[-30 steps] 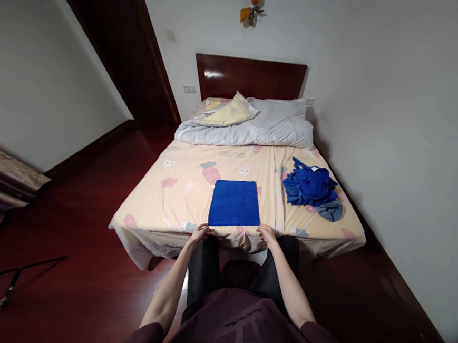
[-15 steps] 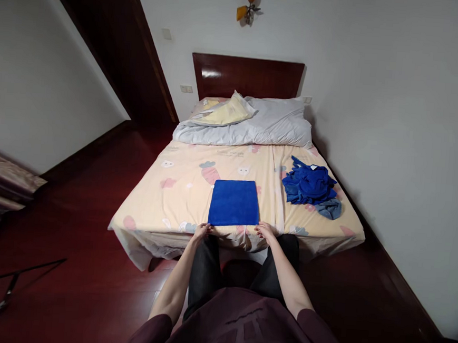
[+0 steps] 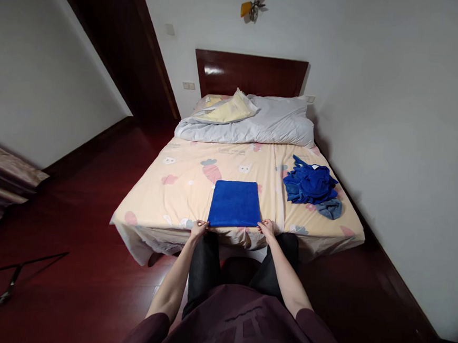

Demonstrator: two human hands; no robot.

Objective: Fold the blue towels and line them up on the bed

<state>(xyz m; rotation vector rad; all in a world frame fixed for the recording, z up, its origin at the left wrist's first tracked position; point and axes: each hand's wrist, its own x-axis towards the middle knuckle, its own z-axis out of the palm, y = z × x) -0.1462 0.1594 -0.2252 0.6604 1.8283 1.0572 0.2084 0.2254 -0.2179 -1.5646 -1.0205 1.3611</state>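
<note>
A blue towel, folded to a near square, lies flat at the front edge of the bed. My left hand pinches its near left corner. At the near right corner, my right hand has its thumb and fingers closed on the edge. The towel's near edge is stretched straight between both hands. To the right, a crumpled heap of blue cloths rests on the sheet, with a greyer blue piece at its lower side.
A grey-white quilt and a pale yellow cloth lie bunched before the dark wooden headboard. A black metal stand leg is on the red floor at left, below a curtain. A wall runs along the right.
Both hands have drawn slightly apart at the near corners, and the towel's near edge looks a little wider and tauter. The view has shifted slightly. The cloth heap has not moved.
</note>
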